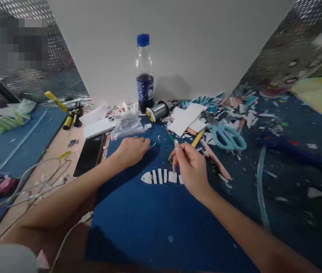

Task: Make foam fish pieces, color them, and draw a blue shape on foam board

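A row of white foam-like pieces lies on the blue cutting mat (161, 227), arranged like a fish skeleton. At its left end is a pointed head piece (146, 178) with a small dark dot, followed by narrow strips (160, 176) and a squarish piece (172, 177). My right hand (192, 167) hovers over the row's right end, thumb and fingers pinched; what they hold, if anything, is unclear. It partly covers the row there. Farther back, my left hand (134, 151) rests on the mat with curled fingers, a small teal tip (153, 145) showing at the fingertips.
Behind stand a blue-capped bottle (145, 87) and a wire spool (157, 111). Light blue scissors (229, 137), white sheets (188, 118) and many scraps lie right. A plastic bag (128, 125), white phone (98, 127), dark phone (89, 155) and cables (72, 227) are left.
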`<state>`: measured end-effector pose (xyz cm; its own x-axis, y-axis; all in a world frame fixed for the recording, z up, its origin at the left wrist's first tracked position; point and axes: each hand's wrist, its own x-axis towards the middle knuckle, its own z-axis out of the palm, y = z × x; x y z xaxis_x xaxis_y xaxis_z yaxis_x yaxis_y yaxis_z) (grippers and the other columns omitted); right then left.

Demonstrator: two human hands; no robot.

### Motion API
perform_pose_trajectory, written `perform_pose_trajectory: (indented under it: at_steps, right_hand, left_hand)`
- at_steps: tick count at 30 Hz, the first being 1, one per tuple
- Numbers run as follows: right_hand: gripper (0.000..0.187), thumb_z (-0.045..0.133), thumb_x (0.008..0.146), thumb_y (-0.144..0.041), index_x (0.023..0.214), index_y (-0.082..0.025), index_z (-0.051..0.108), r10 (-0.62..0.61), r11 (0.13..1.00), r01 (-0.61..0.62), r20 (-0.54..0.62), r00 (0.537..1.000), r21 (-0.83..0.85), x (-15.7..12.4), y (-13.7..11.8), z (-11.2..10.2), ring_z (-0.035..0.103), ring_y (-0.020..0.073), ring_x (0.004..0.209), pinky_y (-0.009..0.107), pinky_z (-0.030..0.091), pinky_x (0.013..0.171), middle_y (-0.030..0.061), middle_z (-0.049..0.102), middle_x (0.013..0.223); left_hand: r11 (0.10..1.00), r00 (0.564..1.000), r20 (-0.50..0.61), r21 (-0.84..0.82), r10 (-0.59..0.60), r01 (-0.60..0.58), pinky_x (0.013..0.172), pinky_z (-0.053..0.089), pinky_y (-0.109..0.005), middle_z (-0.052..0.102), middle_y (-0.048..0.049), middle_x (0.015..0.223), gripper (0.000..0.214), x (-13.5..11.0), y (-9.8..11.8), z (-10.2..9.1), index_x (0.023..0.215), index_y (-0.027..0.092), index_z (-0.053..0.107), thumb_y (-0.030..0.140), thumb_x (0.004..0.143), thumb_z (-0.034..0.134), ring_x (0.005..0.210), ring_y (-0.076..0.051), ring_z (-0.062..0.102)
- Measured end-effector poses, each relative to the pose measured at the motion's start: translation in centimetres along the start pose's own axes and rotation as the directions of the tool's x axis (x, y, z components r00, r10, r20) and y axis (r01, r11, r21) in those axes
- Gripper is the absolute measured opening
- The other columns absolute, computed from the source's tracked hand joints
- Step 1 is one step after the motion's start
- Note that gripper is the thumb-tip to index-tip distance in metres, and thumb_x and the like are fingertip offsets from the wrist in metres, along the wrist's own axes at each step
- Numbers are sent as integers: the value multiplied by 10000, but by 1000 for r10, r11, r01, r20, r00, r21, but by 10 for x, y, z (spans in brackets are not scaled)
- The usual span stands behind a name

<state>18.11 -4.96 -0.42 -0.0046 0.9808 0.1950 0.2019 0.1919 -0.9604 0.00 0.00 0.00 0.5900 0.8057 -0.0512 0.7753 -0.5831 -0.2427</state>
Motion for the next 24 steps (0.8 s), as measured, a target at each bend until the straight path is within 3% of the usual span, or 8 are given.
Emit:
perform_pose_trajectory:
  at_steps: [13, 19, 24]
  right_hand:
    - [325, 448, 915, -363, 642, -189, 472, -32, 999, 32, -5, 999, 0, -3, 5, 4, 474, 72, 380, 223, 382, 422, -54, 457, 467]
    - [326, 448, 917, -361, 642, -188, 476, -54, 999, 54, -12, 998, -7, -2, 6, 3, 470, 70, 377, 219, 381, 420, -54, 460, 461]
    - [325, 446, 921, -349, 639, -188, 469, -72, 997, 72, -15, 997, -22, -1, 6, 3, 472, 73, 382, 219, 384, 427, -53, 452, 462]
  left_hand:
    - [998, 999, 19, -45, 40, -39, 486, 296, -268, 645, -98, 782, 210, -7, 13, -4, 944, 114, 598, 56, 842, 424, 678, -214, 610]
    - [964, 999, -42, -263, 24, -34, 496, 269, -267, 616, -76, 695, 190, -5, -2, -4, 828, 127, 600, 111, 869, 415, 577, -162, 546]
    - [832, 990, -124, -554, -64, -16, 494, 269, -243, 511, -5, 597, 240, -3, -2, -15, 692, 158, 486, 205, 904, 383, 521, -109, 449]
